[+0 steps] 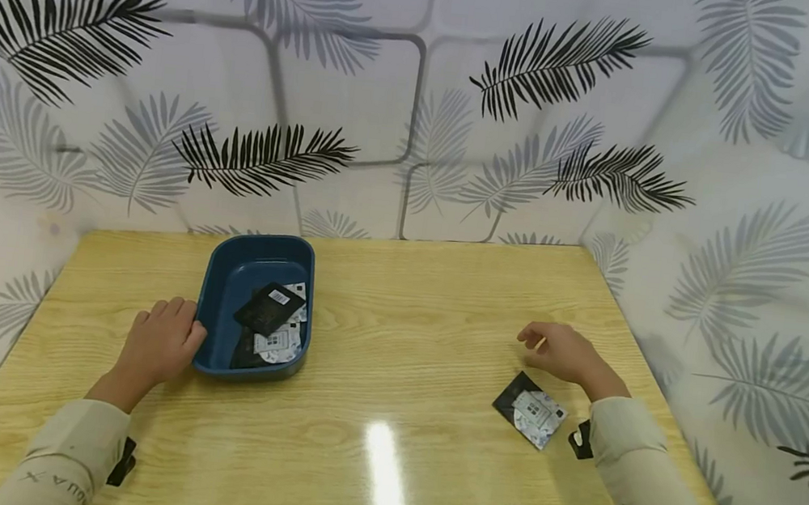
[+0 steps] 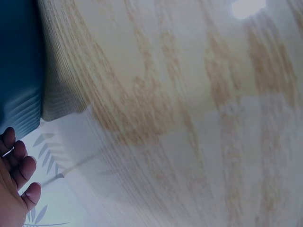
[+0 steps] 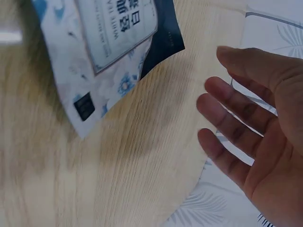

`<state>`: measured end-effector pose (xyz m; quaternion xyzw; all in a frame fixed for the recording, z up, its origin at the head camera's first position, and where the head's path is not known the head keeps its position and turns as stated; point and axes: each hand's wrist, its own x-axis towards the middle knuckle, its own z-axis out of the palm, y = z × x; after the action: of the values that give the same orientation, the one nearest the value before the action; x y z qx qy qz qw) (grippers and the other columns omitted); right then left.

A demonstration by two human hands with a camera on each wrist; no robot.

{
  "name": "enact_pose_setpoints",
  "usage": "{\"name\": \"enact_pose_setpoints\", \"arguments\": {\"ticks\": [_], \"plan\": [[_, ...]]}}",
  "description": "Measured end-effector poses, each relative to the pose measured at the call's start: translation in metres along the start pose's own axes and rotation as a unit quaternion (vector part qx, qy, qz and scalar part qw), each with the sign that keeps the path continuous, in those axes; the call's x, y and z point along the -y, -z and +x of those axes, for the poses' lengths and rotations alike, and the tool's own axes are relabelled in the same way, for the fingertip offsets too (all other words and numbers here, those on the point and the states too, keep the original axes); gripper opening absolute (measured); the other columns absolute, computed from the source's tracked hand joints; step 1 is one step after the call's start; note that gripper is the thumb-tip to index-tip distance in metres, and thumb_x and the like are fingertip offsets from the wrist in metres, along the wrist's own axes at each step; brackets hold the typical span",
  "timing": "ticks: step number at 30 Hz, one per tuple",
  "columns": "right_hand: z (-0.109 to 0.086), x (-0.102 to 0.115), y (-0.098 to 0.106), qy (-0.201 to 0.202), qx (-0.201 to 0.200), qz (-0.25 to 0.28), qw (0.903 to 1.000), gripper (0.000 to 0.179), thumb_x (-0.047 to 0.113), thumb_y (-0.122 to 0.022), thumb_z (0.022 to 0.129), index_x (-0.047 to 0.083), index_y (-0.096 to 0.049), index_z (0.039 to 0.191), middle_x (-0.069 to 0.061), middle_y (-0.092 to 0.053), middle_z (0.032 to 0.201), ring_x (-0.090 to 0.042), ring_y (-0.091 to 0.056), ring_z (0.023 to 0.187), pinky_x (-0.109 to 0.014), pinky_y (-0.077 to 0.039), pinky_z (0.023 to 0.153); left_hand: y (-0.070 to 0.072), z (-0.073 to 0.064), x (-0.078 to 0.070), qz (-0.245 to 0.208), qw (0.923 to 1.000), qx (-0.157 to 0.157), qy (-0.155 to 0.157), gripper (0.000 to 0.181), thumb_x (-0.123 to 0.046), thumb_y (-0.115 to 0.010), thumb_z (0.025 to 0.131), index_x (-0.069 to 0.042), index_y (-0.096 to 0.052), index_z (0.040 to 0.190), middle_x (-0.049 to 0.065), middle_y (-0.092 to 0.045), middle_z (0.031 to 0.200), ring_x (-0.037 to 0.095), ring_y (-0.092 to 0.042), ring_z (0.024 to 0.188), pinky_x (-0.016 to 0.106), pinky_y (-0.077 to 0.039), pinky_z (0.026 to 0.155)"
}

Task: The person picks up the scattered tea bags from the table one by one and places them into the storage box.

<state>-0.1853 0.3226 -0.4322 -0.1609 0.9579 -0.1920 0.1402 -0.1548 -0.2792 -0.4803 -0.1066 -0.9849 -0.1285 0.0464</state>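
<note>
A dark blue plastic tub (image 1: 231, 260) stands at the left of the table with black packets and white flower-printed packets (image 1: 279, 344) inside. My left hand (image 1: 160, 339) is at its left side, thumb right at the rim. In the left wrist view the loosely bent fingers (image 2: 26, 170) show beside the tub's outer wall (image 2: 21, 75). At the right, my right hand (image 1: 563, 353) hovers just beyond a tea sachet (image 1: 530, 411), black and white with blue flowers. The right wrist view shows the fingers (image 3: 232, 127) relaxed and apart from the sachet (image 3: 118, 42), nothing in them.
The wooden table (image 1: 397, 325) meets a leaf-patterned backdrop (image 1: 388, 121) at its back and sides. Black wrist devices (image 1: 581, 440) sit by both cuffs. A bright light reflection (image 1: 386, 478) lies across the table's front.
</note>
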Motion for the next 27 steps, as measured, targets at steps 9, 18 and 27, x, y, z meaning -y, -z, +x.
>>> {"name": "enact_pose_setpoints", "arguments": {"ticks": [9,18,27], "plan": [[-0.018,0.000,0.000,-0.079,0.066,-0.070,0.9922,0.050,0.053,-0.076,0.080,0.010,-0.069,0.103,-0.009,-0.071,0.102,-0.024,-0.067,0.089,-0.046,-0.053,0.076,0.003,0.003,0.001,0.002,1.0000,0.005,0.001,0.022,-0.019,-0.035,0.099,-0.003,-0.047,0.090,0.014,-0.047,0.089,0.029,-0.041,0.077,0.040,-0.025,0.068],[-0.025,-0.004,-0.009,-0.086,0.081,-0.057,0.9913,0.056,0.052,-0.081,0.075,0.009,-0.066,0.106,-0.007,-0.069,0.102,-0.023,-0.065,0.091,-0.044,-0.053,0.076,0.003,0.001,0.000,-0.001,0.9999,0.010,0.008,0.022,-0.019,-0.036,0.099,-0.003,-0.048,0.089,0.014,-0.048,0.088,0.029,-0.041,0.078,0.041,-0.026,0.069],[-0.026,-0.002,-0.014,-0.110,0.088,-0.080,0.9867,0.048,0.050,-0.084,0.072,0.011,-0.068,0.094,-0.004,-0.070,0.094,-0.018,-0.061,0.080,-0.041,-0.050,0.070,0.004,0.002,0.001,0.003,0.9999,0.010,0.007,0.022,-0.019,-0.036,0.098,-0.003,-0.048,0.089,0.014,-0.048,0.088,0.029,-0.042,0.077,0.040,-0.026,0.067]]}}
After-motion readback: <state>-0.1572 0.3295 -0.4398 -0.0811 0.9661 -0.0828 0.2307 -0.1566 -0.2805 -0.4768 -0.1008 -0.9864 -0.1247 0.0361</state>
